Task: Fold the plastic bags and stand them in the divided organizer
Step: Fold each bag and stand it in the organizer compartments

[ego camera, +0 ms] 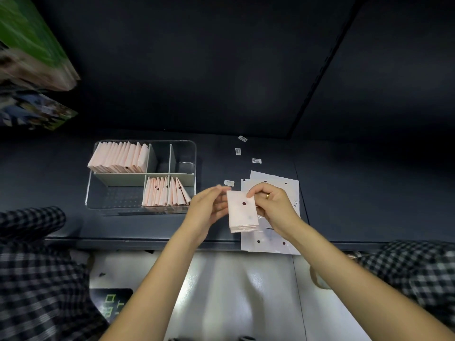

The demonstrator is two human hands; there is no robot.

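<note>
A folded pale pink plastic bag (242,211) with a dark dot is held just above the dark shelf. My right hand (273,205) pinches its top right corner. My left hand (209,207) lies against its left edge with relaxed, nearly straight fingers. Under them is a stack of flat unfolded bags (273,239) with dark dots. To the left stands the clear divided organizer (189,153). Its back left compartment is packed with upright folded bags (118,157), and two front compartments hold several more folded bags (166,193).
Three small white labels (238,150) lie on the shelf behind the bags, and one more label (229,182) lies by my left fingertips. The shelf's front edge (147,241) runs below my wrists. Checked trouser legs (37,267) flank the view.
</note>
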